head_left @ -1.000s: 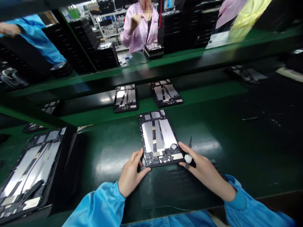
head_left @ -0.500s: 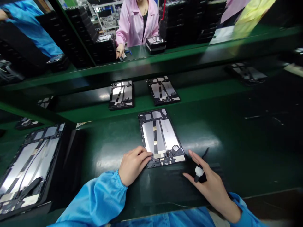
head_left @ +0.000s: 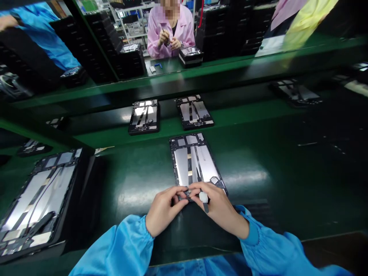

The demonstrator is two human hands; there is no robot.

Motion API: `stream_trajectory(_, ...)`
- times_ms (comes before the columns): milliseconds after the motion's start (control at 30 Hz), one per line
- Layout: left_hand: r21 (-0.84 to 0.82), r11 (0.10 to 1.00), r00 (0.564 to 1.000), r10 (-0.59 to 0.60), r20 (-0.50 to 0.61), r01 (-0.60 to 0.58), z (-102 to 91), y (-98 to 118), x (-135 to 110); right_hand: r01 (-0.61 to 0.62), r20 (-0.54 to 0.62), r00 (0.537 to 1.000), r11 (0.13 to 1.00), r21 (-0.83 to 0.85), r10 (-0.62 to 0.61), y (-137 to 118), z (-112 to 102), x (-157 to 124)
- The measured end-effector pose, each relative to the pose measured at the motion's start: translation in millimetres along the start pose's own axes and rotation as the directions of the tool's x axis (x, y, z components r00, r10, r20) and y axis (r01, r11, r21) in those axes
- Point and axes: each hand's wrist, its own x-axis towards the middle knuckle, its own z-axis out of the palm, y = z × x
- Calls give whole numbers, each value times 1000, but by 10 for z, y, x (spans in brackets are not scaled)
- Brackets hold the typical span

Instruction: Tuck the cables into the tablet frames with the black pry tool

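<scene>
The opened tablet (head_left: 195, 159) stretches lengthwise away from your left hand (head_left: 161, 210), whose pinch I can't confirm, and your right hand (head_left: 222, 204), clasping a black tool (head_left: 203, 197), both at its near edge.

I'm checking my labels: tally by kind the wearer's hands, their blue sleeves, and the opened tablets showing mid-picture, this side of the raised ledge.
Hands (left hand, right hand): 2
Blue sleeves: 2
Opened tablets: 3
Total: 7
</scene>
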Motion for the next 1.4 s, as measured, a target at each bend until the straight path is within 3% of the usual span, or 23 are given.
stream_trajectory(100, 136, 975, 983, 182, -27, -177, -7, -19, -32, -20, 31, 999, 1000, -7, 20, -14, -35, 5)
stream_trajectory(200, 225, 940, 965, 262, -1, -255, -26, -22, -37, -15, 73, 997, 1000, -6, 15, -22, -50, 17)
stream_trajectory(433, 259, 960, 993, 118, -20, -109, 23, -40, -55, 51, 127, 990, 998, 37, -55, 8, -5, 6)
stream_trajectory(533, 296, 947, 990, 140, -27, -126, 49, -54, -82, 77, 120, 989, 996, 36, -81, 24, 27, -16)
stream_trajectory(600, 392, 897, 972, 233, -23, -206, 46, -75, -124, 100, 120, 988, 995, 12, -101, 41, 49, -34)
stream_trajectory(767, 661, 627, 875, 476, 93, -412, -21, -184, -281, 124, 128, 985, 992, -35, -118, 95, 90, -73)
stream_trajectory(933, 679, 571, 842, 523, 133, -462, -90, -291, -315, 129, 123, 984, 991, -20, -126, 120, 93, -88)
stream_trajectory(1233, 752, 363, 754, 604, 259, -550, -156, -293, -219, 97, 114, 988, 994, 48, -102, 115, 76, -53)
stream_trajectory(1300, 761, 357, 754, 607, 252, -542, -130, -285, -214, 89, 83, 992, 992, 95, -97, 95, 16, -53)
stream_trajectory(1400, 760, 408, 793, 567, 225, -507, -76, -284, -222, 38, 54, 997, 973, 226, -51, 58, -115, -110)
